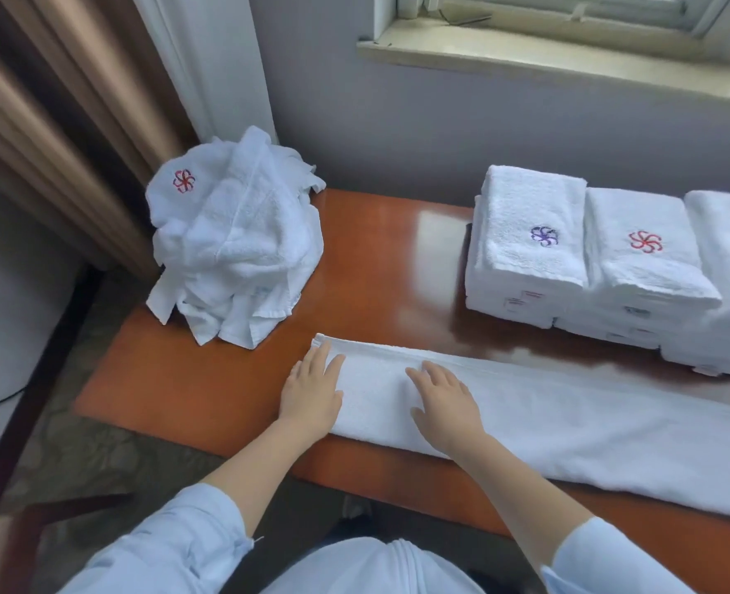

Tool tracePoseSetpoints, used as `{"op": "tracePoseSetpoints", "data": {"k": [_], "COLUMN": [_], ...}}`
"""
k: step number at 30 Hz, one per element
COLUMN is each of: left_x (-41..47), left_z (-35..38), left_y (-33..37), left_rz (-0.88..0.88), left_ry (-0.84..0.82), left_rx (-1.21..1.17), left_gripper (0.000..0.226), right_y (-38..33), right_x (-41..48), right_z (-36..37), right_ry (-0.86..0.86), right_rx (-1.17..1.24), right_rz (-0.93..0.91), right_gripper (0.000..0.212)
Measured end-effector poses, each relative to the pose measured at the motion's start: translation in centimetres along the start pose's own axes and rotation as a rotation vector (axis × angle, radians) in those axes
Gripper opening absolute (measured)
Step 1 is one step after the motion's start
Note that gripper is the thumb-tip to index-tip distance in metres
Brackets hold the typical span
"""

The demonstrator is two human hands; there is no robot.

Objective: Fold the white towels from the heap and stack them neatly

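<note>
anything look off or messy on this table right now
Nothing spilled or damaged. The heap of unfolded towels looks untidy, slumped over the far left corner of the table. The folded stacks sit square, and the left hand and right hand lie flat on the long towel.

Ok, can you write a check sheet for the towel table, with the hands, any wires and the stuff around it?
Surface: glossy brown table, reflecting light.
Job's things: crumpled towel heap at the far left; long towel folded into a strip along the near edge; three folded stacks at the far right.
Clutter: nothing seen.
Grips: left hand and right hand lie flat on the strip's left end, fingers straight, holding nothing.
Cables: nothing seen.
Surroundings: brown curtain at left, grey wall behind, window sill above.
</note>
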State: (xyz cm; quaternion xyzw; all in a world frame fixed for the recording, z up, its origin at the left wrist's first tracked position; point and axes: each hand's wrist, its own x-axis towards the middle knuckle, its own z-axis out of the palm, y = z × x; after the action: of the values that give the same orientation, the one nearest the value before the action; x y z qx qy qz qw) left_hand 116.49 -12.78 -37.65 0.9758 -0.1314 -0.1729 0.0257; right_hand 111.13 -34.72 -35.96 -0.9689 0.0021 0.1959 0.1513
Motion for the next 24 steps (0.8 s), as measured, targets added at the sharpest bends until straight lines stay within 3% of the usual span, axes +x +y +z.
{"op": "tracePoseSetpoints", "data": {"k": [12, 19, 24], "left_x": [5.9, 7.5, 7.4], "left_z": [-1.7, -3.4, -4.7], "left_y": [-3.3, -3.4, -2.8], "left_rz": [0.122, 0.000, -0.020], "left_ry": [-0.042, -0.205, -0.291], "left_rx": [-0.065, -0.115, -0.460], "left_gripper": [0.056, 0.042, 0.016], "right_y": [-2.7, -2.7, -2.2], "right_x": [3.0, 3.0, 2.7], "right_z": [0.1, 0.6, 0.1], "right_ry": [-0.214, -0.195, -0.312], "right_rx": [-0.023, -0.012, 0.132], "right_rz": [0.203, 0.223, 0.185], "right_gripper": [0.084, 0.086, 0.097]}}
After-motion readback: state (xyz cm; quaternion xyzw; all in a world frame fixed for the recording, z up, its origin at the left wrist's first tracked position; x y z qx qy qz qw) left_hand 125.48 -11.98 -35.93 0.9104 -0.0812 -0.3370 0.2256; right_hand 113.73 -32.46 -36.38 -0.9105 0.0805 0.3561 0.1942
